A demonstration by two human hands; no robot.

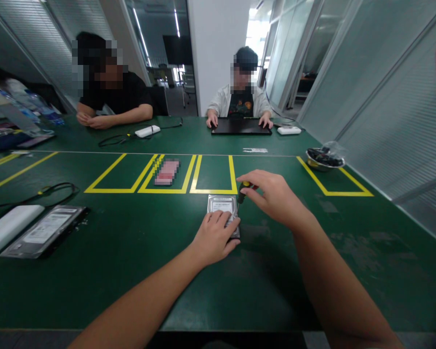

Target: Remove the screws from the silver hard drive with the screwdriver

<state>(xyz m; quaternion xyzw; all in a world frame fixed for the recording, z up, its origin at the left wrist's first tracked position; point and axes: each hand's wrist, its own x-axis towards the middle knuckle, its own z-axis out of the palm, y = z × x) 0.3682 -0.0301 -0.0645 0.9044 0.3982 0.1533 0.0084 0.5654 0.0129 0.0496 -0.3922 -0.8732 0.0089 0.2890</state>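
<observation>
On the green table in front of me lies a hard drive (222, 201) with a white label, partly covered by my left hand (214, 237). That hand's fingers rest across the drive's top and right side, holding it against the table. My right hand (272, 196) grips a screwdriver (243, 190) with a dark handle and yellow end, held roughly upright. Its thin shaft points down at the drive's right edge. Whether the tip sits on a screw is too small to tell.
Yellow tape (213, 191) marks boxes on the table. At left lie a second hard drive (45, 232), a white power strip (12, 228) and a cable. A metal bowl (323, 167) of dark items stands at right. Two people sit opposite, one touching a black panel (241, 127).
</observation>
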